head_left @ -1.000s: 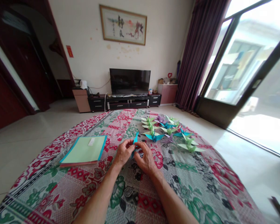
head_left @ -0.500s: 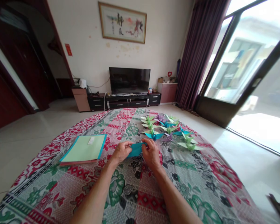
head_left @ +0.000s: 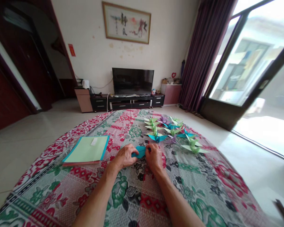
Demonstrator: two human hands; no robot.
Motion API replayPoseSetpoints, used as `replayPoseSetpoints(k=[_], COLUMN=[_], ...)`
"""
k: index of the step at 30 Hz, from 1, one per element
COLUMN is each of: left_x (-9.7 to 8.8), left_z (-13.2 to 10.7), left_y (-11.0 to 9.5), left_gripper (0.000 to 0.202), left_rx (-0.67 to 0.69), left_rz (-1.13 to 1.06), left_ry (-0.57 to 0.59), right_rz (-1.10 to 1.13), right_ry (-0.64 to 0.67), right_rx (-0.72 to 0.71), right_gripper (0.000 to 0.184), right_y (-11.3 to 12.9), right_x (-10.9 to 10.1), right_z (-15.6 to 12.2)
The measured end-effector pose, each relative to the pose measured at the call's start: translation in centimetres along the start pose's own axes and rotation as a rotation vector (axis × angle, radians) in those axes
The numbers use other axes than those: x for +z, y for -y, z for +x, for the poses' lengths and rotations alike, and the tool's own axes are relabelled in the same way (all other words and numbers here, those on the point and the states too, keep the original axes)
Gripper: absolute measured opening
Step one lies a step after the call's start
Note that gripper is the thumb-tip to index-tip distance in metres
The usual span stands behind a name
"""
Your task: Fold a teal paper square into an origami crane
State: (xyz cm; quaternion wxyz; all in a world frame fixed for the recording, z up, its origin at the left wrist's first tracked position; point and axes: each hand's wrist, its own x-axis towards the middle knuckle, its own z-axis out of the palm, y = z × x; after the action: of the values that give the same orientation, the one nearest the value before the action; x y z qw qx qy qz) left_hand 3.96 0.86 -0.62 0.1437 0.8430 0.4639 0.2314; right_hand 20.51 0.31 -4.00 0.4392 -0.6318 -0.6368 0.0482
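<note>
A small folded piece of blue paper (head_left: 140, 152) is held between my two hands, low over the patterned tablecloth (head_left: 134, 186). My left hand (head_left: 127, 155) pinches its left end, thumb toward me. On its right end, the fingers of my right hand (head_left: 153, 155) are closed and hide that part of the paper. Just beyond my right hand sit several folded paper cranes: a blue crane (head_left: 157, 137) is nearest, with green cranes (head_left: 153, 126) and a purple crane (head_left: 172, 139) about it.
To the left lies a stack of coloured paper sheets (head_left: 87, 149), pale green on top, with a small white piece (head_left: 94, 142) on it. The round table's far edge faces a low black cabinet (head_left: 130, 102) with a television (head_left: 133, 81). A glass door (head_left: 241, 69) stands at the right.
The blue paper shows as a narrower, pointed shape now, where it was a wider flat rectangle. My left hand has turned over more of its left end. The view has shifted slightly.
</note>
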Motion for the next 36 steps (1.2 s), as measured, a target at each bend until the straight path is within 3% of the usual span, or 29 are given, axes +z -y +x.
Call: replayPoseSetpoints(k=[3,7,10,16,24,31,36], left_x=[0.4,0.8,1.1,1.3,-0.2,-0.8,-0.6], left_z=[-0.1,-0.2,-0.1,0.1,0.0,-0.1,-0.1], left_y=[0.4,1.1,1.6,1.8,0.5,0.5,0.9], left_gripper=[0.018,0.019,0.020,0.033,0.037,0.033,0.036], left_rx=[0.003,0.031,0.041,0.011,-0.112,-0.171,-0.170], left_rz=[0.017,0.036,0.044,-0.019,-0.408,-0.499,-0.681], left_ry=[0.015,-0.037,-0.108,-0.177,-0.088,0.038,0.120], right_rz=[-0.013,-0.014,-0.033,0.009,0.248,0.407,0.431], right_ry=[-0.001,0.202,0.264,0.220,0.150,0.098,0.102], right_rx=[-0.140,-0.274,-0.255,-0.192,-0.213,-0.137,-0.116], right_gripper=[0.024,0.034,0.037,0.039,0.036,0.030,0.030], right_y=[0.4,0.7,0.6,0.5,0.2,0.0,0.2], right_x=[-0.7,-1.4,-1.4,-1.0,-1.0,-0.6,-0.7], right_z=[-0.3,-0.7,-0.9,-0.6,-0.3,0.0,0.0])
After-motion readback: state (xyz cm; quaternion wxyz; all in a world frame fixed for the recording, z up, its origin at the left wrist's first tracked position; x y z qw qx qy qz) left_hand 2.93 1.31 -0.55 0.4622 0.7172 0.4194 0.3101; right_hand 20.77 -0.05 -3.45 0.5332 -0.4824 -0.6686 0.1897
